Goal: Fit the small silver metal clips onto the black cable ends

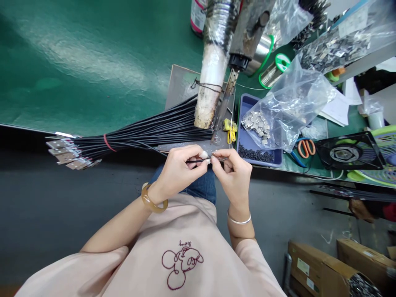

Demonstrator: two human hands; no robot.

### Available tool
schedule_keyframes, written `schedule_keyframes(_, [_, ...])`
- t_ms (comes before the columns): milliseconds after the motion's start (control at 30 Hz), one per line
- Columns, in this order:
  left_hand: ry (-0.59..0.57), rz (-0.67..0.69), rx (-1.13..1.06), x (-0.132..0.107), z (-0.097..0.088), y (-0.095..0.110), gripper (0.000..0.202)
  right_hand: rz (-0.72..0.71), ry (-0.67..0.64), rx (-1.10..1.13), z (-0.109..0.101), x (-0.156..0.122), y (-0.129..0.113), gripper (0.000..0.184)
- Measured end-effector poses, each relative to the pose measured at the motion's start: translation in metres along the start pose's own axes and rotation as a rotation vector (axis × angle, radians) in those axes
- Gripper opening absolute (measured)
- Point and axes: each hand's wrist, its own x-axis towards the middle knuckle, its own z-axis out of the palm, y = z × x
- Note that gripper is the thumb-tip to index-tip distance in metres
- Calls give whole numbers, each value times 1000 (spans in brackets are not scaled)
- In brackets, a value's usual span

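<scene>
My left hand (179, 169) is pinched around a thin black cable (193, 161) close to its end, at the near edge of the bench. My right hand (233, 175) is pinched on a small metal part (219, 158) that meets the cable's tip between the two hands. A bundle of black cables (145, 134) tied with a red band lies across the bench to the left, its metal plug ends (66, 152) sticking out over the edge. A soldering iron (227, 93) on a wrapped mount points down at a metal plate (182, 84) just beyond my hands.
A blue tray (246, 142) with small metal shells and dark parts sits right of my hands, a clear plastic bag (293, 105) over it. Further right lie orange-handled scissors (305, 147), a black fan (349, 153) and a solder spool (275, 70). Cardboard boxes (324, 270) stand on the floor.
</scene>
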Motion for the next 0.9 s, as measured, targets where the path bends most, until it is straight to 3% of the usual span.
schedule_keyframes(167, [-57, 41, -16, 1, -7, 2, 9, 173, 69, 87, -1, 4, 9, 16])
schedule_keyframes(267, [-89, 72, -30, 2, -11, 3, 7, 282, -8, 260, -3, 7, 12, 19])
schedule_keyframes(333, [-119, 44, -83, 3, -13, 4, 8, 295, -53, 320, -3, 6, 12, 19])
schedule_keyframes(467, [-146, -41, -202, 4, -15, 3, 12, 254, 18, 234, -4, 2, 9, 16])
schedule_keyframes(633, [-113, 76, -73, 5, -16, 3, 9, 283, -59, 338, -6, 6, 10, 21])
schedule_keyframes(733, [-133, 22, -111, 5, -16, 2, 12, 216, -59, 280, -7, 6, 11, 18])
schedule_keyframes(900, [-104, -142, -267, 6, -12, 1, 14, -145, 58, -79, -8, -2, 15, 14])
